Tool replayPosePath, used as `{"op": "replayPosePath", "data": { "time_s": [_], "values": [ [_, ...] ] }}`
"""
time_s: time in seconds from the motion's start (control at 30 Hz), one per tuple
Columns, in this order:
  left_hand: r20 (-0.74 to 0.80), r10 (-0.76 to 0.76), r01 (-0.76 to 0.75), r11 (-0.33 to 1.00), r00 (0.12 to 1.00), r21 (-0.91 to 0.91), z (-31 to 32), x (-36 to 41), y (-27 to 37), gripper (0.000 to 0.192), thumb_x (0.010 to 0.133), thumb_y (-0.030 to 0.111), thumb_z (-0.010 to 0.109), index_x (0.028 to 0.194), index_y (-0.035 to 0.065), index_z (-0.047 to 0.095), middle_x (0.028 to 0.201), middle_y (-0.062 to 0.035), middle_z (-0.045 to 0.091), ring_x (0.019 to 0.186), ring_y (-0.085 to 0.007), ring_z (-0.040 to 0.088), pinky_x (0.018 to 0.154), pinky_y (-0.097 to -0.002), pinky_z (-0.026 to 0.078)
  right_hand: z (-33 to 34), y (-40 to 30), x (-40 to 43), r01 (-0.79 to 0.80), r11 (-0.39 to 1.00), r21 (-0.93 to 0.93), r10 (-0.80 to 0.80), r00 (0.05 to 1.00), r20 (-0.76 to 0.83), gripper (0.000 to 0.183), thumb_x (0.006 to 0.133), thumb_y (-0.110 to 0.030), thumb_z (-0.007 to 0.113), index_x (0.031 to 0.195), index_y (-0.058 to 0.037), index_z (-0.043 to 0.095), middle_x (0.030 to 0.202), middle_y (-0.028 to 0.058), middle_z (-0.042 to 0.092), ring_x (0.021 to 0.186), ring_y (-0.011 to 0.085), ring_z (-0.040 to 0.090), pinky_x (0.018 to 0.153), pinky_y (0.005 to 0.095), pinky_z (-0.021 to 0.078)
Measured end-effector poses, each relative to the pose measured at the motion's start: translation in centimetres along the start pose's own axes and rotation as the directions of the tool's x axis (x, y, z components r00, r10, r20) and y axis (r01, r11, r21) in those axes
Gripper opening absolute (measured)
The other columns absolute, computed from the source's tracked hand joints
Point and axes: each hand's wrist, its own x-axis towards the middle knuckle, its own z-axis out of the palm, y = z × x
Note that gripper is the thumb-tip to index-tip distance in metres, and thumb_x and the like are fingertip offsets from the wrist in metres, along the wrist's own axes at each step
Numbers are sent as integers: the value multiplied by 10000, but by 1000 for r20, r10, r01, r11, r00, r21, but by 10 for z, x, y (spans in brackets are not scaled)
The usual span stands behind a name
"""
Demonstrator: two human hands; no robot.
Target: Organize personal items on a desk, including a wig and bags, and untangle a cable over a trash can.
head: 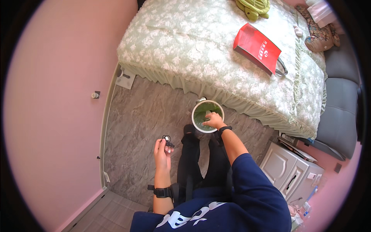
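Observation:
My left hand [163, 152] is raised above the floor, its fingers closed around a small coiled black cable [167, 142] with a pale piece in its middle. My right hand [213, 120] reaches over a round bin [193, 123] with a white rim and a green liner. Its fingers are spread and I see nothing gripped between them. Just past the fingertips, a pale scrap [208, 112] shows against the green; whether it touches my fingers is unclear. The bin stands on the floor in front of my feet.
A bed [179, 43] with a floral frilled cover lies ahead, bearing a red bag [258, 47] and a green plush turtle [253, 8]. A pink wall [63, 101] runs along the left. To the right stands a grey cabinet [285, 168]. A white board [125, 80] lies by the bed's corner.

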Motion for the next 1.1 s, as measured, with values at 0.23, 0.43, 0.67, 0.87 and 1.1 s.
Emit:
{"op": "replayPosePath", "data": {
  "time_s": [0.23, 0.43, 0.67, 0.87, 1.1],
  "values": [
    [76, -17, 19, 1000, 997, -22, 15, 5, 8, 66, 908, 128, 493, 882, 67, 498, 598, 30, 403, 548, -70, 403, 549, -253, 394, 10, 3, -5, -84, 947, 309, 112, 991, -72, 444, 671, -160, 632, 1107, -87, 599, 809, 175, 650, 840, 294, 631, 774, 352, 488],
    [145, -64, 69, 997, 987, -29, 33, 6, 5, 78, 892, 123, 520, 922, 52, 505, 609, 34, 413, 552, -61, 419, 547, -238, 403, -11, 3, -24, -230, 880, 415, 182, 972, 151, 662, 596, -152, 733, 1211, -81, 500, 1027, 141, 610, 939, 248, 595, 840, 337, 455],
    [252, -107, 53, 976, 962, 212, 70, 0, -6, 174, 876, 197, 565, 738, 102, 520, 583, 46, 424, 492, -54, 413, 503, -216, 406, -68, -60, -72, -23, 700, 714, -101, 986, 130, 588, 783, -316, 640, 1261, -35, 445, 1263, 159, 455, 1183, 235, 431, 959, 342, 372],
    [477, -26, -228, 854, 879, 467, 115, -6, -22, 258, 902, 265, 532, 736, 69, 547, 589, 45, 460, 509, -34, 396, 463, -195, 299, -147, -138, -152, 171, 508, 844, -332, 943, 9, 300, 878, -259, 559, 1017, 6, 552, 884, 39, 572, 791, 97, 525, 703, 250, 429],
    [646, 80, -513, 684, 759, 518, 142, -15, -10, 328, 907, 321, 523, 691, 75, 511, 563, 43, 433, 517, -33, 379, 472, -189, 298, -158, -118, -166, 360, 308, 881, -191, 930, -313, 236, 904, -232, 518, 880, -1, 558, 788, 48, 584, 742, 176, 562, 687, 286, 447]
  ]
}}
